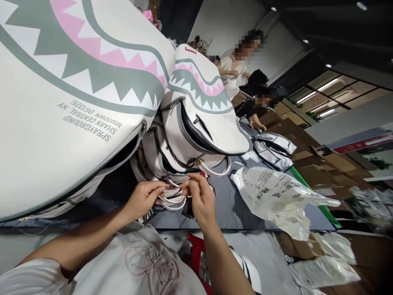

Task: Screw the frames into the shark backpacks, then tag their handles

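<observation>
White backpacks with a green and pink shark-teeth print lie stacked on the table (239, 213). One large backpack (37, 102) fills the left; another backpack (208, 110) sits on the stack at the centre with its zip partly open. White carry handles (173, 203) stick out at the stack's near side. Beside them my left hand (147, 198) pinches with thumb and fingertips, and my right hand (199, 196) is closed close to it. Something thin and red shows between the two hands, too small to make out.
A crumpled plastic bag (273, 192) lies on the table to the right. Farther back are another backpack (273, 149) and two people. Cardboard boxes (331, 164) line the right. A red stool (196, 254) stands below the table edge.
</observation>
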### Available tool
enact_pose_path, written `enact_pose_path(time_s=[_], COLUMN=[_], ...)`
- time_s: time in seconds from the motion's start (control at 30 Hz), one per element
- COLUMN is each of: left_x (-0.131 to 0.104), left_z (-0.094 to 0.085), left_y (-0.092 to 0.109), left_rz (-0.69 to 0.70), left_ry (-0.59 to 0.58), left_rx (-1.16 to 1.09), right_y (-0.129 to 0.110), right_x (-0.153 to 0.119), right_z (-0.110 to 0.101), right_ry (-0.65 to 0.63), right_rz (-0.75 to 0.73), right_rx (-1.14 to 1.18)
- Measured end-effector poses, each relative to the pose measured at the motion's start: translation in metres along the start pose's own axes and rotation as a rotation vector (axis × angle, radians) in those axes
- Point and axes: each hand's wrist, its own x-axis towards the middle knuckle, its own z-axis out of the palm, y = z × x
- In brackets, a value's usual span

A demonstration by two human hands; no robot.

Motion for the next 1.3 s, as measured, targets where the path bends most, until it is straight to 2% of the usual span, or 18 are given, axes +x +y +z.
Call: enact_pose_path(time_s=[0.07,0.13,0.2,0.3,0.47,0.6,0.77,0.9,0.97,1.03,1.13,1.2,1.3], left_x=[0.015,0.034,0.051,0.071,0.093,0.107,0.109,0.104,0.101,0.099,0.097,0.096,0.096], left_z=[-0.007,-0.012,-0.014,-0.011,-0.001,0.002,-0.016,-0.03,-0.029,-0.024,-0.016,-0.013,-0.012], left_y=[0.004,0.008,0.014,0.02,0.028,0.033,0.045,0.049,0.044,0.035,0.022,0.018,0.019], left_rz=[0.085,0.154,0.161,0.148,0.155,0.152,0.215,0.237,0.191,0.143,0.149,0.238,0.458], left_ry=[0.055,0.069,0.064,0.042,-0.082,-0.204,-0.328,-0.449,-0.407,-0.261,-0.052,0.0,0.033], left_rx=[0.183,0.413,0.591,0.695,0.642,0.574,0.532,0.274,0.13,0.034,-0.016,0.023,0.177], right_y=[0.009,0.015,0.018,0.018,0.02,0.019,0.013,0.005,0.001,-0.001,-0.003,-0.003,-0.001], right_x=[0.015,0.028,0.035,0.038,0.04,0.04,0.035,0.038,0.041,0.045,0.049,0.05,0.051], right_z=[0.001,0.001,0.002,0.002,0.0,-0.007,-0.018,-0.019,-0.016,-0.014,-0.012,-0.012,-0.017], right_ry=[0.138,0.211,0.232,0.231,0.212,0.265,0.47,0.574,0.564,0.535,0.403,0.305,0.21], right_rz=[0.014,0.016,0.008,-0.005,-0.016,-0.064,-0.079,0.014,0.016,-0.017,-0.054,-0.085,-0.134], right_rx=[-0.024,-0.077,-0.117,-0.14,-0.177,-0.232,-0.022,0.206,0.312,0.418,0.534,0.533,0.481])
